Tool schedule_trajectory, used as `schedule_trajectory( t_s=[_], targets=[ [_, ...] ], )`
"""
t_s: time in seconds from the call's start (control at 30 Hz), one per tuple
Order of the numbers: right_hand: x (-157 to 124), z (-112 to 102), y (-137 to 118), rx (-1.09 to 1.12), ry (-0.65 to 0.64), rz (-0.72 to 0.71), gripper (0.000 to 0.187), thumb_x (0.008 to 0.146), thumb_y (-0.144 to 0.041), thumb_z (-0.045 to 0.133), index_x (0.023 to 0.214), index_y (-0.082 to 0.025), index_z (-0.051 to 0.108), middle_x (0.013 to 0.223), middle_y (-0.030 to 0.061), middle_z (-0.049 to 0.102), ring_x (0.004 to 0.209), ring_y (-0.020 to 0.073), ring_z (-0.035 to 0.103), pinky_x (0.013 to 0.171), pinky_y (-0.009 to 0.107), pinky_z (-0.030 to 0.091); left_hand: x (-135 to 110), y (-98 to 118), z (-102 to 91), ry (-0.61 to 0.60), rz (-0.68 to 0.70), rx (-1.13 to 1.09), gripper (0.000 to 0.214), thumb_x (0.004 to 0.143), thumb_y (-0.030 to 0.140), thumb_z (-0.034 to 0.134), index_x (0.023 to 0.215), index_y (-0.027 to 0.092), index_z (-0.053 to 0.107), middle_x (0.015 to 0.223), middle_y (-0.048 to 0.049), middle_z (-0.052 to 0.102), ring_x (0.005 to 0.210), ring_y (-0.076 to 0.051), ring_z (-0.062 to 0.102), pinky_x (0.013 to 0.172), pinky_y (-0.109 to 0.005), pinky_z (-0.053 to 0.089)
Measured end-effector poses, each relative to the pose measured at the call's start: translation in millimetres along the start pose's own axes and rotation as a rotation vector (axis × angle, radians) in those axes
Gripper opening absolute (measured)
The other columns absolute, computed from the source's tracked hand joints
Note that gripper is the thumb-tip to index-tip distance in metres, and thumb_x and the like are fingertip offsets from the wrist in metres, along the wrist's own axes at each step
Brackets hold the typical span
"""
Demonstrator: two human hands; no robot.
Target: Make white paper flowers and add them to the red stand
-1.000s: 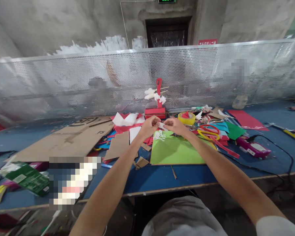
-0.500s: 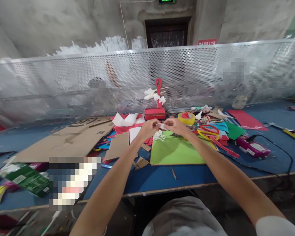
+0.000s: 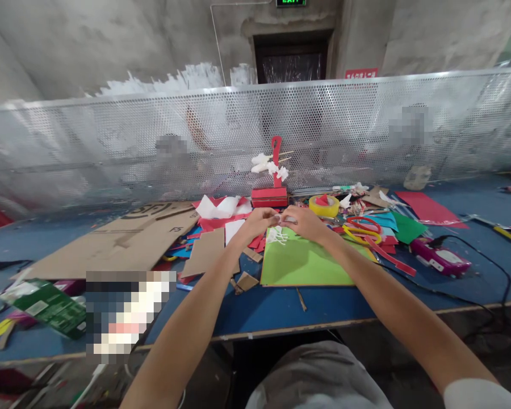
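Observation:
My left hand and my right hand meet above the far left part of a lime-green sheet. Both are closed, pinching a small piece of white paper that the fingers mostly cover. Just below them, a white fringed paper piece with thin strands lies at the sheet's far left corner. Behind the hands stands a red upright piece with a hooked top on a red block base. White tufts on thin sticks are attached to the upright.
A large cardboard sheet covers the left of the blue table. Yellow tape, scissors with red and yellow handles and paper scraps lie right of my hands. Farther right sits a purple corded device. A perforated metal screen bounds the back.
My fingers have drawn closer together, and less of the white paper piece shows between them. My right hand has turned slightly inward. The things on the table have stayed put.

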State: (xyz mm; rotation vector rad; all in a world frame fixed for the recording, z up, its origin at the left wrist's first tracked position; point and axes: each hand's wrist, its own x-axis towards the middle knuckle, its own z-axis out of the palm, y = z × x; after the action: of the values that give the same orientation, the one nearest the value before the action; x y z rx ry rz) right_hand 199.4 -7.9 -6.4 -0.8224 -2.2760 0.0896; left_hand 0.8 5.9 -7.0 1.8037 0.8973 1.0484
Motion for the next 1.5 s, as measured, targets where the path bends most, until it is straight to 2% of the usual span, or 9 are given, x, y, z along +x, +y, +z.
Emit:
schedule_trajectory(
  t_s=[0.27,0.6,0.8,0.93,1.13,1.37,1.5],
  targets=[
    [1.6,-1.3,-0.4,0.06,0.076,0.074,0.017,0.09,-0.032,0.061,0.1,-0.023,0.071,0.093,0.0048,0.074,0.081,0.0201,0.065,0.076,0.03,0.041,-0.9,4.9,0.8,0.015,-0.056,-0.1,0.027,0.068,0.037,0.079,0.072,0.014,0.066,0.062,0.0003,0.06,0.059,-0.01,0.055,0.065,-0.026,0.046],
    [2.8,3.5,7.4,0.013,0.109,0.003,0.017,0.088,-0.027,0.065,0.101,-0.019,0.071,0.098,0.0076,0.073,0.09,0.0203,0.066,0.081,0.03,0.044,-1.1,6.7,1.9,0.039,-0.102,-0.112,0.033,0.065,0.041,0.08,0.072,0.013,0.064,0.064,-0.0012,0.062,0.062,-0.012,0.058,0.063,-0.025,0.044],
    [3.2,2.4,5.9,-0.016,0.19,0.017,0.012,0.088,-0.027,0.066,0.094,-0.019,0.073,0.092,0.0066,0.072,0.085,0.0181,0.064,0.078,0.028,0.044,-0.5,7.1,1.8,0.042,-0.111,-0.144,0.033,0.063,0.038,0.082,0.074,0.012,0.065,0.065,-0.0012,0.062,0.063,-0.011,0.058,0.067,-0.026,0.046],
    [3.6,1.7,3.3,0.055,0.225,0.066,0.011,0.087,-0.028,0.067,0.088,-0.02,0.074,0.088,0.0045,0.073,0.08,0.0167,0.065,0.074,0.027,0.044,-0.8,8.5,2.7,0.043,-0.111,-0.153,0.032,0.065,0.037,0.081,0.074,0.012,0.064,0.066,-0.001,0.062,0.064,-0.012,0.059,0.068,-0.026,0.047],
    [4.6,4.1,1.9,0.179,0.253,0.192,0.014,0.085,-0.031,0.068,0.09,-0.019,0.074,0.082,0.0021,0.074,0.072,0.0159,0.065,0.07,0.026,0.045,-2.1,8.9,3.1,0.039,-0.062,-0.139,0.032,0.068,0.04,0.078,0.075,0.012,0.064,0.07,-0.0023,0.064,0.066,-0.012,0.061,0.069,-0.026,0.048],
    [4.8,3.5,3.2,0.084,0.233,0.183,0.014,0.088,-0.029,0.063,0.086,-0.019,0.073,0.086,0.0046,0.074,0.079,0.0177,0.065,0.073,0.027,0.044,0.9,3.7,4.3,0.051,0.01,-0.084,0.032,0.071,0.043,0.075,0.076,0.013,0.065,0.067,-0.0017,0.062,0.061,-0.011,0.056,0.062,-0.024,0.044],
    [4.9,4.9,6.3,0.145,0.216,0.219,0.017,0.087,-0.032,0.062,0.085,-0.019,0.072,0.078,0.0035,0.072,0.068,0.0163,0.062,0.067,0.027,0.044,1.0,2.0,3.1,0.058,0.045,-0.047,0.031,0.073,0.043,0.073,0.078,0.013,0.065,0.068,-0.0019,0.062,0.061,-0.011,0.055,0.06,-0.024,0.043]
  ],
)
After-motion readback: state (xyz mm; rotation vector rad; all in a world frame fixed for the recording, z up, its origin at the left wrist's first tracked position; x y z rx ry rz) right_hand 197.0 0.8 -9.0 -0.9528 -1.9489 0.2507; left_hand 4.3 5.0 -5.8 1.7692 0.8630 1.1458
